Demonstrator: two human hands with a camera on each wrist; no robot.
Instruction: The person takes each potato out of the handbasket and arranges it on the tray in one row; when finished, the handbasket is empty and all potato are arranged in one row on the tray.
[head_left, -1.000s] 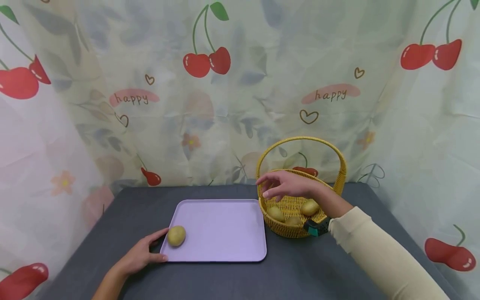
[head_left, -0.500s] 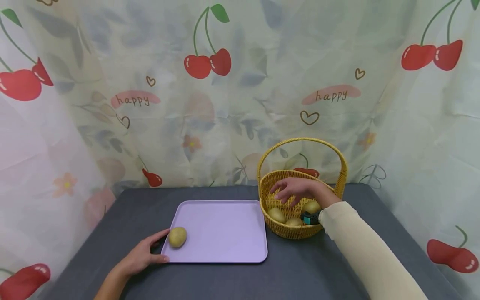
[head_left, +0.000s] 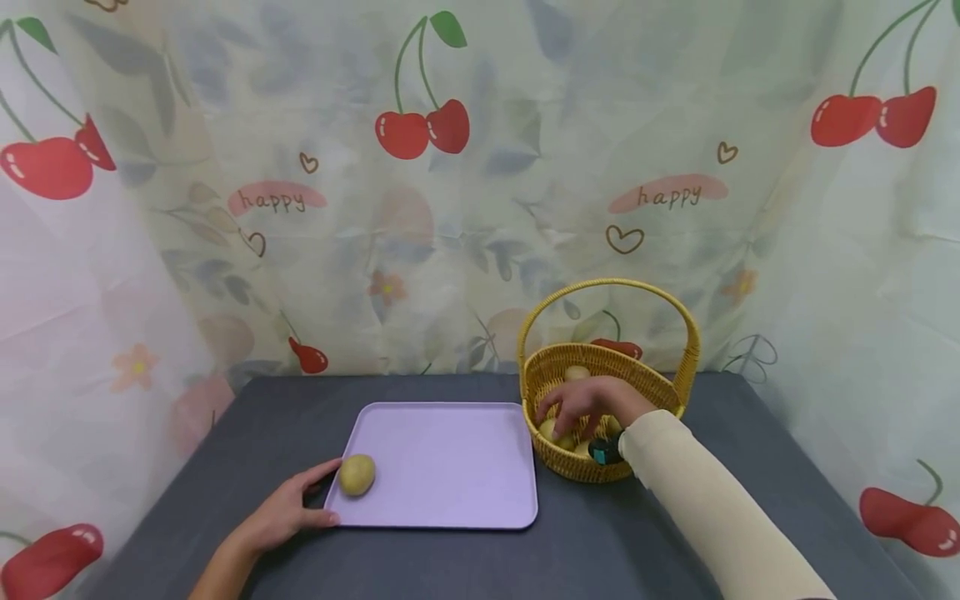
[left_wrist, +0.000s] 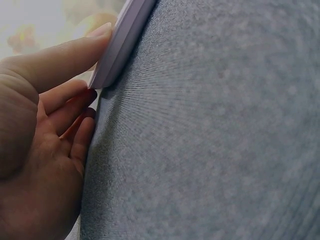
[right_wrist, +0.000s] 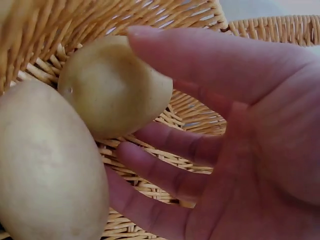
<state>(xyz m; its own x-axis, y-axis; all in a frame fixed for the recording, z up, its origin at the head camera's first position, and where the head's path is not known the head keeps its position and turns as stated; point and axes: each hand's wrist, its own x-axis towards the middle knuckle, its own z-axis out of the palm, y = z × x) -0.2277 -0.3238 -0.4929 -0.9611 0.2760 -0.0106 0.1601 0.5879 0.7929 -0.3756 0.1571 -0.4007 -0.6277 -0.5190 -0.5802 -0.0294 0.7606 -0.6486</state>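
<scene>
My right hand's fingers (right_wrist: 160, 172) are spread loosely, unclenched, about a potato (right_wrist: 102, 92) in the basket (head_left: 573, 468); whether they touch it I can't tell. I judge it firm, fairly light and smooth enough to slip, best taken round its middle, clear of the neighbouring potato (right_wrist: 47, 165) beside my fingertips. My left hand (head_left: 281, 512) rests relaxed against the tray (head_left: 450, 467).

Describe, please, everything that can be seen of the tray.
The tray is pale purple and rectangular, with rounded corners and a low raised rim; it looks like plastic. It lies on the dark cloth, left of the basket; whether they touch is unclear. A potato sits near its left edge, which the left hand touches.
</scene>
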